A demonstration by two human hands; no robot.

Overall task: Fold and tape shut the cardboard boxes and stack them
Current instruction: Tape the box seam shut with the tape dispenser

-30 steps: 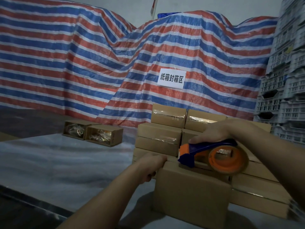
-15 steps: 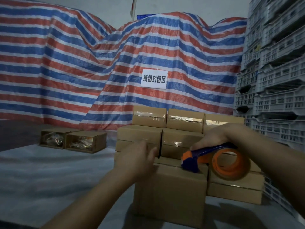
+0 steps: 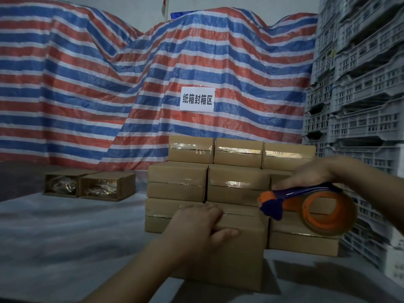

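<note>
While the left hand (image 3: 196, 224) lies spread over the near-left top corner of the plain brown cardboard box (image 3: 236, 254) on the grey-covered table (image 3: 76, 237), fingers flat and thumb down its front, the right hand (image 3: 306, 173) grips the blue-and-orange tape dispenser (image 3: 306, 206), nose poised just above the box's right end. The flap seam runs left to right, so the pull likely travels toward the holding hand. Behind sits the stack of taped boxes (image 3: 218, 171); farther back, a white sign (image 3: 197, 99) reads 纸箱封箱区.
</note>
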